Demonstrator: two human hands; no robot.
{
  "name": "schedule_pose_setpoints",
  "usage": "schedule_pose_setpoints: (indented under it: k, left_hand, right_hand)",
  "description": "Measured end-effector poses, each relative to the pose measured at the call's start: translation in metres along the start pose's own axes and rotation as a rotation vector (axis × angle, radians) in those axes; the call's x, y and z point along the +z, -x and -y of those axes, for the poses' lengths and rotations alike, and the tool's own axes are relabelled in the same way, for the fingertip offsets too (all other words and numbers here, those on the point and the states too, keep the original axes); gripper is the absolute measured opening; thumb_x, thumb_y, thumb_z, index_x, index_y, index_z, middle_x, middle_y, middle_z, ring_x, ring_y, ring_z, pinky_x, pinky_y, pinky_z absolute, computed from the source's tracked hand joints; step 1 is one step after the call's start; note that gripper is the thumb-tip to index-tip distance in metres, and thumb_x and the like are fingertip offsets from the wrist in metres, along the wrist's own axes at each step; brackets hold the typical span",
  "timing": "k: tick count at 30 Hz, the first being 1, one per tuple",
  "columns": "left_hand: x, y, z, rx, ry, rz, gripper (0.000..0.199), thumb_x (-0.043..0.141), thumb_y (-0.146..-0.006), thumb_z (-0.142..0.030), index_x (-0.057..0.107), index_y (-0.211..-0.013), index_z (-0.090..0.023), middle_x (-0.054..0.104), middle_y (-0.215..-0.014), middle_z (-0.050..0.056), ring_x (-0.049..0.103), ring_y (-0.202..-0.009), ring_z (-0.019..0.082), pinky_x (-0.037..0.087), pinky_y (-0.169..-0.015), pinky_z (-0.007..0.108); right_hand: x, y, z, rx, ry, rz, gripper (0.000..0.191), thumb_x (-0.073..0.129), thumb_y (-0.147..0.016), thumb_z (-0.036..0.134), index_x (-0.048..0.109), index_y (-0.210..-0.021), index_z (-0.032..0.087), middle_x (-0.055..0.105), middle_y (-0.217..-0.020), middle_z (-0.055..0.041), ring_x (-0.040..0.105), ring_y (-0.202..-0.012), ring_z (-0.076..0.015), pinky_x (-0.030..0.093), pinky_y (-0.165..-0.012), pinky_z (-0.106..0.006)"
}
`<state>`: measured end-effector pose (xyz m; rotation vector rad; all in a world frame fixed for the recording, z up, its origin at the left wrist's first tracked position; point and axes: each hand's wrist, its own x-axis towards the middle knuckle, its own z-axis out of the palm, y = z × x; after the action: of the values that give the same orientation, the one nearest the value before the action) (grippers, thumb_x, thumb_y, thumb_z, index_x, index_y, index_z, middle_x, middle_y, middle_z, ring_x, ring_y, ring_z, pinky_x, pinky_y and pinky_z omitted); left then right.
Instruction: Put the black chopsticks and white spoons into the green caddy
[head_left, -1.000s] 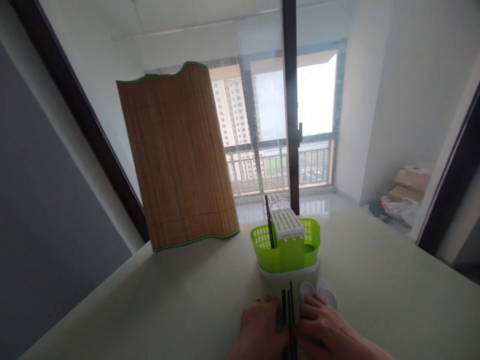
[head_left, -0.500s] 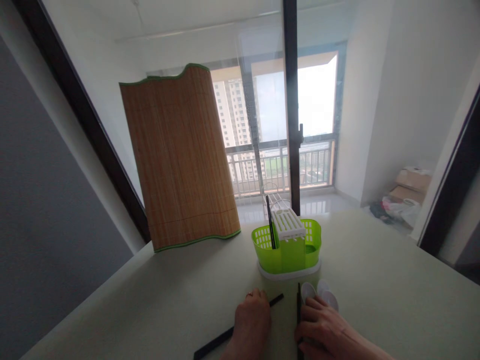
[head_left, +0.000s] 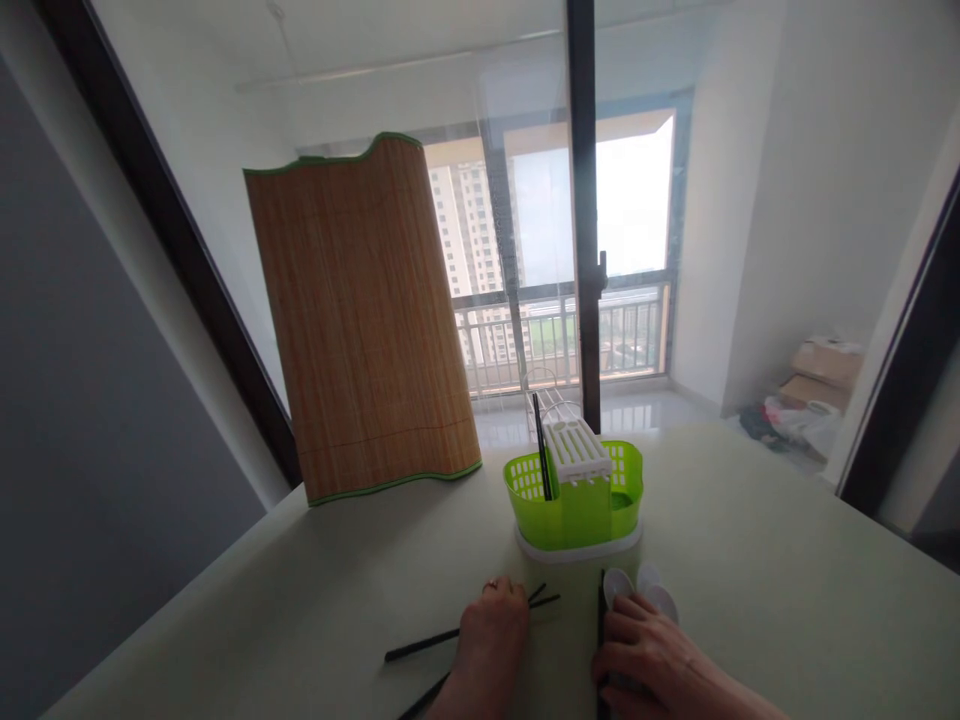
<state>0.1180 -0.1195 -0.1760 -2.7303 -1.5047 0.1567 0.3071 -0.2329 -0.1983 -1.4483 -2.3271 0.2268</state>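
My left hand [head_left: 493, 625] is closed over a pair of black chopsticks [head_left: 421, 645] on the table. The two sticks cross under the fingers, with their thin tips poking out to the right. My right hand [head_left: 649, 650] rests with curled fingers on more black chopsticks [head_left: 601, 605], which point away from me; how many is hidden. Just beyond its fingers are several white spoons [head_left: 619, 585], their bowls showing and their handles covered by the hand. Behind both hands stands a green utensil holder [head_left: 583, 530] with a white slotted top, and black chopsticks [head_left: 543, 460] stand upright in its left basket.
A bamboo mat [head_left: 367, 330] with green edging stands upright at the table's back left. The pale table [head_left: 787, 600] reaches back to a glass door with a dark frame [head_left: 583, 200]. Cardboard boxes [head_left: 821, 375] and bags lie on the floor beyond.
The chopsticks under my left hand have spread from one bundle into a crossed pair, and that hand has shifted slightly left. My right hand has hardly moved.
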Motion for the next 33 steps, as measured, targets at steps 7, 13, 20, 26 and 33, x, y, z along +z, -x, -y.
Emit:
schedule_pose_setpoints:
  k: [7,13,20,26,33]
  left_hand:
    - [-0.041,0.018,0.014,-0.059,0.071,-0.346,0.034,0.040,-0.089,-0.007,0.067,-0.102,-0.023,0.067,-0.105,0.010,0.069,-0.081,0.022,0.054,-0.068,0.030]
    - [-0.080,0.037,0.032,0.148,0.791,-0.577,0.017,0.050,-0.092,-0.035,0.062,-0.098,-0.025,0.073,-0.097,0.001,0.070,-0.088,0.018,0.054,-0.079,0.026]
    - [-0.083,0.035,0.015,0.263,1.173,-0.411,0.015,0.056,-0.089,-0.034,0.062,-0.091,-0.021,0.075,-0.095,0.002,0.070,-0.088,0.016,0.057,-0.076,0.025]
    - [-0.075,0.035,0.006,0.294,1.182,-0.388,0.014,0.055,-0.089,-0.032,0.063,-0.095,-0.023,0.075,-0.098,0.001,0.070,-0.088,0.015,0.057,-0.076,0.023]
    - [-0.080,0.032,0.006,0.351,1.183,-0.344,0.020,0.055,-0.088,-0.029,0.063,-0.106,-0.024,0.074,-0.097,0.000,0.070,-0.088,0.015,0.058,-0.078,0.024]
  right_hand:
    - [0.001,-0.002,-0.001,-0.022,0.013,-0.042,0.007,0.061,-0.085,0.029,0.066,-0.088,0.025,0.066,-0.091,-0.0028,0.055,-0.088,-0.0218,0.039,-0.076,-0.033]
    - [0.003,-0.002,-0.005,-0.037,0.026,-0.040,0.008,0.059,-0.084,0.027,0.066,-0.087,0.024,0.067,-0.088,-0.0037,0.056,-0.086,-0.0224,0.040,-0.076,-0.034]
    - [0.010,0.000,-0.007,0.017,-0.090,-0.152,0.039,0.061,-0.081,0.033,0.059,-0.116,0.019,0.068,-0.089,-0.0079,0.060,-0.086,-0.0262,0.043,-0.083,-0.039]
    - [0.017,-0.004,-0.006,0.110,-0.151,-0.256,0.047,0.060,-0.081,0.032,0.053,-0.125,0.016,0.067,-0.083,-0.0067,0.061,-0.084,-0.0259,0.044,-0.084,-0.039]
    - [0.008,-0.031,0.006,0.201,-0.203,-0.203,0.034,0.061,-0.076,0.029,0.061,-0.109,0.022,0.064,-0.075,0.0002,0.059,-0.068,-0.0181,0.042,-0.063,-0.027]
